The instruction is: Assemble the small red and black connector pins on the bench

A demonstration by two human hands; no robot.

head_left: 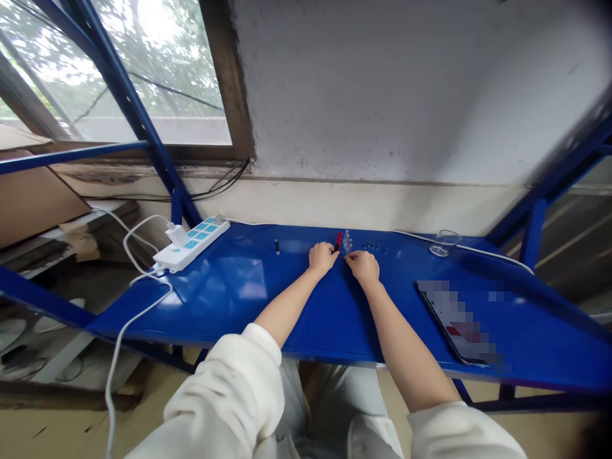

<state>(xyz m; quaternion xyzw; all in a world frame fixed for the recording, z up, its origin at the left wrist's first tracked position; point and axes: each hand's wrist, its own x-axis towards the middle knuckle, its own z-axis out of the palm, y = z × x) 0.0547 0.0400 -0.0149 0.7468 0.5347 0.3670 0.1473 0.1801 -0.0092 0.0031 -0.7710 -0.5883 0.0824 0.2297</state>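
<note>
Two hands work mid-shelf: my left hand [322,257] pinches a red-and-black pen-like tool [338,241]; my right hand [363,264] has fingers narrowed at tiny clear parts [347,242]; I cannot tell whether it grips any on the blue shelf [239,287].

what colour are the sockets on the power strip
Light blue sockets on a white power strip, clearest in the head view, at the left of the blue shelf.

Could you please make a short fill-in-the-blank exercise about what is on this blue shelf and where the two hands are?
1. The power strip has a body of the colour ____.
2. The left hand touches a small tool with a ____ handle.
3. The clear glass dish lies to the ____ of the right hand.
4. Both hands rest on a shelf painted ____.

Missing words: white; red; right; blue
</note>
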